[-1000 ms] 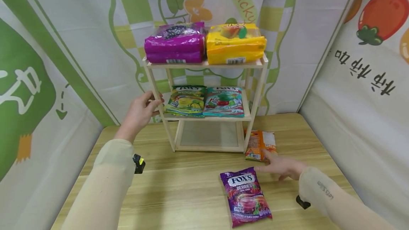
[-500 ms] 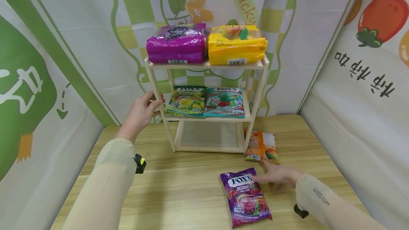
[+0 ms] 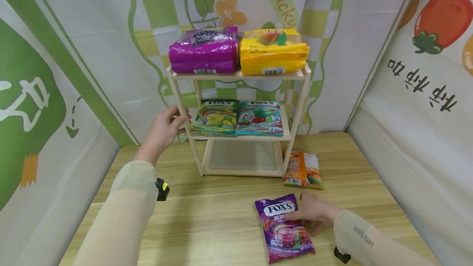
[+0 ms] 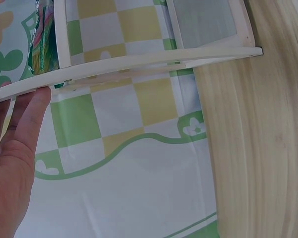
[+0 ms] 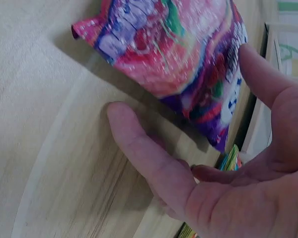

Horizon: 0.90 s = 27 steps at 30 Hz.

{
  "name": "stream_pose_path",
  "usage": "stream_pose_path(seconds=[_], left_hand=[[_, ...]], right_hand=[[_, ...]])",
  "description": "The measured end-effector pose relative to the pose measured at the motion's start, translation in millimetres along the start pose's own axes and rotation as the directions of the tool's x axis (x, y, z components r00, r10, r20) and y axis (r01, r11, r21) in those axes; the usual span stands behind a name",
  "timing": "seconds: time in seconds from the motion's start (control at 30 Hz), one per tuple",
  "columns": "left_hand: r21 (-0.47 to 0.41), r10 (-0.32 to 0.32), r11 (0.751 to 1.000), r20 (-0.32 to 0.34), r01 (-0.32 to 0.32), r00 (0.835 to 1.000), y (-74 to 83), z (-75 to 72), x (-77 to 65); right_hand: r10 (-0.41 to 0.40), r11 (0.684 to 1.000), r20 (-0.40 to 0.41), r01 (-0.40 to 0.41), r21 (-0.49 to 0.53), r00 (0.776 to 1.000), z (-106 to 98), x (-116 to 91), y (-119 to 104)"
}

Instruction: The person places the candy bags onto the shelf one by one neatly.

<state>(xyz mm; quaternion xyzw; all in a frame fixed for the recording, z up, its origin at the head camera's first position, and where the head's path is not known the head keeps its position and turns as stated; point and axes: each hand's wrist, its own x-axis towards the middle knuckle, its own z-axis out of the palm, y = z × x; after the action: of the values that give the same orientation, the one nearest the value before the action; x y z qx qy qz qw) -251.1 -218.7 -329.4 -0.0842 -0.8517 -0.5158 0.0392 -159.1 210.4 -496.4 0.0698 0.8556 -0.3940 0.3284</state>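
Observation:
My left hand holds the left front post of a small wooden shelf rack. In the left wrist view its fingers lie against that pale post. On the table in front of the rack lies a purple Fox's Berries candy bag, face up. My right hand is at the bag's upper right edge with fingers spread, one digit over its printed front. In the right wrist view, one finger extends beside the purple bag, apart from it. Whether another fingertip touches the bag I cannot tell.
An orange candy bag lies by the rack's right front foot. On the middle shelf are a green bag and a teal bag. A purple pack and a yellow pack sit on top. Printed cloth walls surround the table.
My right hand has moved from beside the orange bag toward me and left, over the purple bag's edge. The left hand stays on the rack's post.

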Motion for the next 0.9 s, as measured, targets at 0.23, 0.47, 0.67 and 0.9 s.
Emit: stream_pose_path(seconds=[0.23, 0.47, 0.67, 0.9], left_hand=[[-0.008, 0.002, 1.0, -0.01, -0.002, 1.0, -1.1, 1.0, -1.4], [-0.006, -0.001, 1.0, -0.013, 0.001, 1.0, -1.5, 1.7, -1.4], [-0.009, -0.007, 1.0, -0.009, 0.007, 1.0, -0.7, 1.7, -0.9], [0.005, -0.001, 1.0, -0.009, 0.001, 1.0, -0.4, 1.5, -1.4]], right_hand=[[-0.014, 0.996, -0.048, 0.01, -0.09, 0.999, 11, -3, -6], [-0.03, 0.995, -0.082, 0.022, -0.096, 0.996, 19, -1, -8], [-0.012, 0.998, -0.082, 0.006, -0.067, 0.997, 22, 2, -8], [-0.031, 0.996, -0.102, 0.022, -0.088, 0.994, 23, 5, -6]])
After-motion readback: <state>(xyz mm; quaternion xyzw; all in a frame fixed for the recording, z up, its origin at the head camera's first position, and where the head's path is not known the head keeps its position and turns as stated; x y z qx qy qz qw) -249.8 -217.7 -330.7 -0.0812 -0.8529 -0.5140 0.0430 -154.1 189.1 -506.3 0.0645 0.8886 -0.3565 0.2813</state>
